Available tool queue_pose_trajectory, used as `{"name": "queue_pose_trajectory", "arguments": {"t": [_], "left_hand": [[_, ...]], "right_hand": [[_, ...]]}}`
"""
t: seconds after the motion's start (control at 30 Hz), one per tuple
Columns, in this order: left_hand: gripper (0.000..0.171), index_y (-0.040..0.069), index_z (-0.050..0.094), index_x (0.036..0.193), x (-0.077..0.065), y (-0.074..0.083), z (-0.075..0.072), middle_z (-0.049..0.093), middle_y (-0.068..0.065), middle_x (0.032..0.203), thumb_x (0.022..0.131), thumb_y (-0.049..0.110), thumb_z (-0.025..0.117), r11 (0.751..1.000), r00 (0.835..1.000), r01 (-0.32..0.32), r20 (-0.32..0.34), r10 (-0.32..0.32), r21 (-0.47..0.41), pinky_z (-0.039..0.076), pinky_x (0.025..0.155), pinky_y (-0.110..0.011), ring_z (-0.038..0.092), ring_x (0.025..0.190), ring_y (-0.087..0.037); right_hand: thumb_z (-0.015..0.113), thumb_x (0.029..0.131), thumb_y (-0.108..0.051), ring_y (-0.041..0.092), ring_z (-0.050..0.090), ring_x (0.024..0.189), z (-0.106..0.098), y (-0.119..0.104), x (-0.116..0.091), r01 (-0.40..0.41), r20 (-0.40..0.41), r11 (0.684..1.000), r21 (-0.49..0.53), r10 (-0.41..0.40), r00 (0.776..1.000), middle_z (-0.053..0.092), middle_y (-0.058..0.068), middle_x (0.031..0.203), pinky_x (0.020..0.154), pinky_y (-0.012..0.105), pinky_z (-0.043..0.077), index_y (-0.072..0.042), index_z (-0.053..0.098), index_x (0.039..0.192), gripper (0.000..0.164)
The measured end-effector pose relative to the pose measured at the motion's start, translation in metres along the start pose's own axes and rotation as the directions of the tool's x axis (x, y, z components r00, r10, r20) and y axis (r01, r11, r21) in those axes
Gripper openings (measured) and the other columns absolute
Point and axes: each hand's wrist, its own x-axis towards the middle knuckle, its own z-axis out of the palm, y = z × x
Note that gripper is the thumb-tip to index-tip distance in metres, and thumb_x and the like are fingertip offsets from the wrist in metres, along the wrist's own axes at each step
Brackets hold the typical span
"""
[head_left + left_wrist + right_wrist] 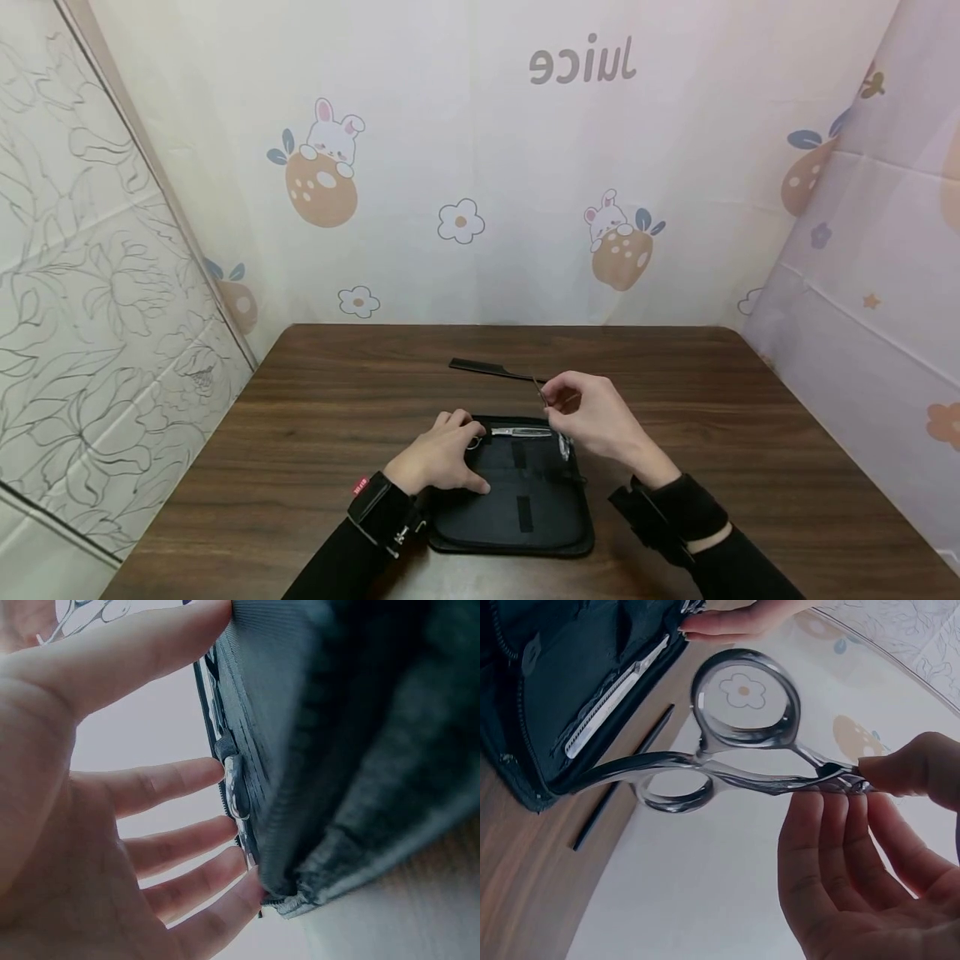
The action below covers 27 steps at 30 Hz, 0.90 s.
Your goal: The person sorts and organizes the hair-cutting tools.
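Observation:
In my right hand (592,417) a pair of silver scissors (754,776) is pinched between thumb and fingertips near the pivot. Their finger rings point away from the palm, over the right side of a black zip case (480,525) lying unfolded on the table. My left hand (442,454) rests on the case's left side, thumb on the inner panel and fingertips along the upper edge. Near those fingertips is a metal loop (238,787), partly hidden. A slim silver tool (521,432), perhaps a razor, lies along the top of the case.
A black tail comb (480,367) lies on the wooden table (300,467) beyond the case. Printed curtains (465,150) stand behind the table and at its sides. Black straps (382,508) with cameras sit on both wrists.

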Motion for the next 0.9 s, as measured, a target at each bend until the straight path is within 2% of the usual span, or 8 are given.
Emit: {"name": "queue_pose_trajectory", "arguments": {"t": [0.27, 0.47, 0.7, 0.9], "left_hand": [[0.072, 0.018, 0.049, 0.127, -0.001, 0.004, 0.004, 0.036, -0.006, 0.130, 0.068, 0.050, 0.074, 1.000, 1.000, 0.012, -0.005, -0.012, 0.002, 0.041, 0.084, -0.041, 0.031, 0.117, -0.025], [0.074, 0.017, 0.048, 0.128, -0.002, 0.007, 0.005, 0.035, -0.006, 0.132, 0.068, 0.051, 0.074, 1.000, 1.000, 0.012, -0.005, -0.012, 0.012, 0.041, 0.085, -0.040, 0.031, 0.117, -0.024], [0.077, 0.018, 0.047, 0.129, -0.003, 0.011, 0.006, 0.035, -0.005, 0.132, 0.066, 0.052, 0.075, 1.000, 1.000, 0.017, 0.000, -0.017, 0.016, 0.041, 0.083, -0.040, 0.031, 0.116, -0.023], [0.077, 0.018, 0.048, 0.128, -0.004, 0.013, 0.007, 0.035, -0.005, 0.132, 0.065, 0.054, 0.074, 1.000, 1.000, 0.019, -0.007, -0.019, 0.025, 0.041, 0.085, -0.039, 0.032, 0.116, -0.023]], "right_hand": [[0.063, 0.079, -0.007, 0.005, 0.052, 0.074, -0.002, 0.000, 0.001, 0.067, 0.087, 0.990, -0.120, -0.057, 0.995, 0.056, -0.006, 0.088, 0.064, 0.027, 0.047, -0.013, 0.060, 0.099, 0.021], [0.062, 0.080, -0.007, 0.003, 0.049, 0.070, -0.002, 0.000, 0.001, 0.094, 0.138, 0.973, -0.210, -0.066, 0.988, 0.053, -0.009, 0.083, 0.062, 0.026, 0.045, -0.015, 0.060, 0.095, 0.018], [0.062, 0.079, -0.007, 0.006, 0.045, 0.067, -0.002, 0.002, -0.001, 0.120, 0.200, 0.945, -0.304, -0.060, 0.978, 0.050, -0.009, 0.080, 0.059, 0.028, 0.042, -0.019, 0.059, 0.091, 0.017], [0.064, 0.077, -0.006, 0.010, 0.042, 0.065, 0.000, 0.005, -0.004, 0.149, 0.249, 0.906, -0.397, -0.050, 0.967, 0.047, -0.008, 0.077, 0.057, 0.030, 0.039, -0.019, 0.058, 0.086, 0.017]]}}
